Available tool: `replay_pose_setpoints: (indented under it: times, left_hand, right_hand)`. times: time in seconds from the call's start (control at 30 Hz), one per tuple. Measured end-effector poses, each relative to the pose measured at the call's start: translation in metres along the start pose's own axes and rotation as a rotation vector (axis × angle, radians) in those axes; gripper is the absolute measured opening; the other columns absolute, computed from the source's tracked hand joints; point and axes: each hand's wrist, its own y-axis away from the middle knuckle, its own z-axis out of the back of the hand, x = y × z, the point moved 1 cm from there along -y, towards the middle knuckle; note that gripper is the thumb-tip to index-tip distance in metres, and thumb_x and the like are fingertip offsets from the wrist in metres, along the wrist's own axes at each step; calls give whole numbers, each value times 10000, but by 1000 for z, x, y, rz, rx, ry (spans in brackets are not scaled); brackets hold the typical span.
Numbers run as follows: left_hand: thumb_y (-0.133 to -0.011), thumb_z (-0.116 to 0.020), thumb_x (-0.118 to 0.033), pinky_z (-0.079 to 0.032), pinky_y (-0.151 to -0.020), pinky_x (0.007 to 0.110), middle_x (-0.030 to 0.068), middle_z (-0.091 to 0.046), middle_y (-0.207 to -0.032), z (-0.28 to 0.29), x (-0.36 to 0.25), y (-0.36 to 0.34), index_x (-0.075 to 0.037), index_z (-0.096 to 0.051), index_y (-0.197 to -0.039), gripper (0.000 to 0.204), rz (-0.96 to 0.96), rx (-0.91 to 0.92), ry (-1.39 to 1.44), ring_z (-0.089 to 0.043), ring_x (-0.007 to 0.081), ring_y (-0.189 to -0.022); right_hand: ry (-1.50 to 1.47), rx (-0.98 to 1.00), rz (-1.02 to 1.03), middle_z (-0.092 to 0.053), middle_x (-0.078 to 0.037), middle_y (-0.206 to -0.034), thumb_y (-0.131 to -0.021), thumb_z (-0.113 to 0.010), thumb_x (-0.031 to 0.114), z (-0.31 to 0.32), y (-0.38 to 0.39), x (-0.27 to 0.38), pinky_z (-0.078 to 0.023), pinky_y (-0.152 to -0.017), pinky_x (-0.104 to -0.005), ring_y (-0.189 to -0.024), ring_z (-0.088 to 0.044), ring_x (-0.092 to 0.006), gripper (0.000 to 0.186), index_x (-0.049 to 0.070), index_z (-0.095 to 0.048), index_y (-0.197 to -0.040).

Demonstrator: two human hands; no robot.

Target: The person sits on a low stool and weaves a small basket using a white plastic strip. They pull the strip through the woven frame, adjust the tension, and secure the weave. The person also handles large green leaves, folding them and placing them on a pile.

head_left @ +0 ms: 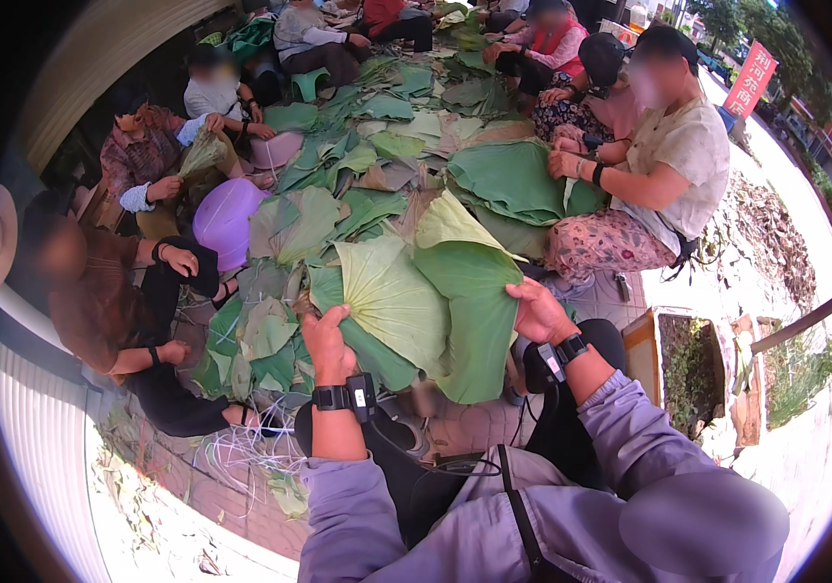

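A paved yard (493,423) lies under a wide heap of green leaves (377,185), with people seated in a ring around it. Near the middle, the wearer holds a big folded leaf (435,311) up over the lap, its pale ribbed underside facing the camera on the left half and darker green on the right. The left hand (326,345) grips the leaf's lower left edge, fingers curled shut around it. The right hand (537,311) pinches the right edge, thumb on top and fingers closed behind the leaf. Both wrists carry black bands, and grey sleeves come in from the near edge.

To the left, a person in brown sits beside a purple basin (226,222). On the far right, a person in a beige top (683,155) presses a folded leaf (513,180) flat with both hands. At the right, a wooden planter (688,374) stands on the pale ground.
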Motion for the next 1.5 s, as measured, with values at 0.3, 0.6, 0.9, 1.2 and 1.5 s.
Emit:
replay_pose_setpoints:
  times: [0.3, 0.6, 0.9, 1.2, 1.5]
  left_hand:
    - [-808, -725, -18, -527, -782, 380, 117, -678, -1000, 36, -35, -10, 49, -623, -1006, 233, -167, -224, 80, -642, 226, -853]
    - [-816, -707, -4, -556, -778, 388, 135, -695, -1014, 56, -53, -8, 99, -672, -1007, 220, -296, -319, 160, -659, 236, -832]
    - [-828, -692, 25, -582, -750, 419, 160, -668, -1014, 45, -57, -7, 115, -639, -983, 187, -326, -373, 263, -672, 268, -845]
    - [-841, -695, 33, -583, -702, 418, 161, -683, -1013, 47, -61, -6, 131, -671, -1025, 210, -335, -389, 239, -674, 256, -812]
    - [-850, -709, 8, -587, -688, 416, 154, -692, -970, 58, -60, -12, 124, -684, -978, 175, -357, -423, 157, -674, 253, -771]
  right_hand:
    - [-100, -59, -100, -676, -151, -1295, -998, -610, 178, 27, -6, 11, -467, -1083, -508, -1184, -646, -329, 358, -33, -608, -1287]
    - [92, -232, 300, -682, -102, -1212, -981, -609, 33, -22, 2, 44, -517, -1014, -455, -1106, -666, -268, 245, 25, -575, -1223]
    - [1003, -207, 570, -660, -7, -1080, -971, -625, 37, -65, -7, 39, -501, -804, -257, -903, -608, -85, 351, 30, -594, -1320]
    - [2054, 235, 556, -635, -126, -1052, -895, -575, 109, -26, -12, -99, -490, -850, -464, -1013, -640, -340, 260, 94, -611, -1152]
    - [2277, 381, 274, -633, -116, -1010, -846, -614, 151, 2, -9, -143, -491, -858, -472, -1007, -641, -324, 191, 103, -660, -1025]
